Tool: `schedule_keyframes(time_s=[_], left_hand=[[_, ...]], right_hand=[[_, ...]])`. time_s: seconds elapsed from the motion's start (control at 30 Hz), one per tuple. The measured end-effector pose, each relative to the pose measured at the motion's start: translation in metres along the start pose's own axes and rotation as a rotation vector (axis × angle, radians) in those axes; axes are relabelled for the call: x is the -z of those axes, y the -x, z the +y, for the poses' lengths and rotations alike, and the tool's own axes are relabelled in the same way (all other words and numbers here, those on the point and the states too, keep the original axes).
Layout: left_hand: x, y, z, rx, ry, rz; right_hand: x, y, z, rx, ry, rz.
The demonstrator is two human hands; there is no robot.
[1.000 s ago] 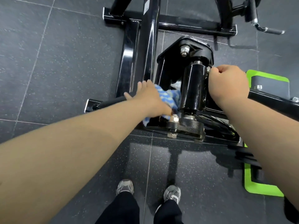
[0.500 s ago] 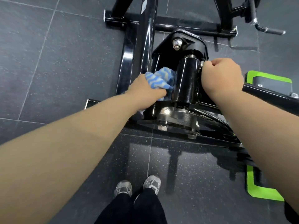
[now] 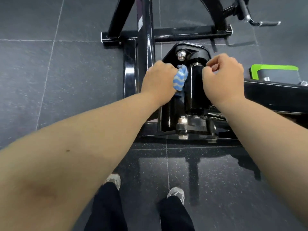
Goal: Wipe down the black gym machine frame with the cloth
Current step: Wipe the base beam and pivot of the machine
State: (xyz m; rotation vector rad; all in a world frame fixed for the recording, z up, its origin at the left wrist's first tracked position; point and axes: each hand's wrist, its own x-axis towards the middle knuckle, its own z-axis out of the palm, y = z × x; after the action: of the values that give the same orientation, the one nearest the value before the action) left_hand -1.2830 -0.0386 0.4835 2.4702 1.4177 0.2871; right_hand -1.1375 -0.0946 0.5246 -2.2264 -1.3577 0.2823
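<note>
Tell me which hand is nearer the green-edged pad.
Right. The right hand is left of the green-edged pad, at the edge of the black cylinder. The left hand, holding the cloth, is farther left, beyond that cylinder.

Head-worn camera looks steeply down, near the machine frame (image 3: 145, 47).

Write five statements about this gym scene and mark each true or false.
1. The left hand grips the cloth. True.
2. The cloth is plain red. False: it is blue with pale stripes.
3. The cloth sits just left of the black cylinder. True.
4. The right hand holds a second cloth. False: no cloth shows in it.
5. The green-edged pad lies left of the frame. False: it lies to the right.
</note>
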Motion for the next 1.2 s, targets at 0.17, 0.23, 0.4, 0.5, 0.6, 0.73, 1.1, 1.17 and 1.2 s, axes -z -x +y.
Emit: schedule_keyframes(time_s=[0.17, 0.23, 0.4, 0.5, 0.6, 0.73, 1.1, 1.17, 1.2], left_hand=[[0.007, -0.008, -0.023, -0.168, 0.258, -0.042], [0.007, 0.003, -0.033, -0.334, 0.267, -0.078], [0.000, 0.020, -0.049, -0.862, 0.033, -0.222], [0.013, -0.008, -0.043, -0.853, -0.126, -0.275], [0.013, -0.038, -0.033, -0.637, -0.264, -0.224], [-0.003, 0.001, -0.013, -0.626, -0.311, -0.198], [-0.012, 0.021, -0.093, -0.421, 0.518, -0.274], [-0.018, 0.045, -0.087, -0.155, 0.665, -0.285], [-0.020, 0.057, -0.083, -0.056, 0.708, -0.289]], right_hand=[[-0.007, 0.010, -0.009, -0.099, 0.061, 0.025], [-0.009, 0.021, -0.017, -0.117, 0.068, 0.057], [-0.012, 0.038, -0.033, -0.171, 0.094, 0.119], [-0.010, 0.037, -0.031, -0.166, 0.097, 0.102], [-0.012, 0.039, -0.027, -0.153, 0.109, 0.113], [-0.016, 0.040, -0.025, -0.142, 0.099, 0.149], [-0.016, 0.050, -0.045, -0.237, 0.145, 0.093], [-0.017, 0.052, -0.058, -0.251, 0.154, 0.118], [-0.017, 0.054, -0.065, -0.248, 0.155, 0.123]])
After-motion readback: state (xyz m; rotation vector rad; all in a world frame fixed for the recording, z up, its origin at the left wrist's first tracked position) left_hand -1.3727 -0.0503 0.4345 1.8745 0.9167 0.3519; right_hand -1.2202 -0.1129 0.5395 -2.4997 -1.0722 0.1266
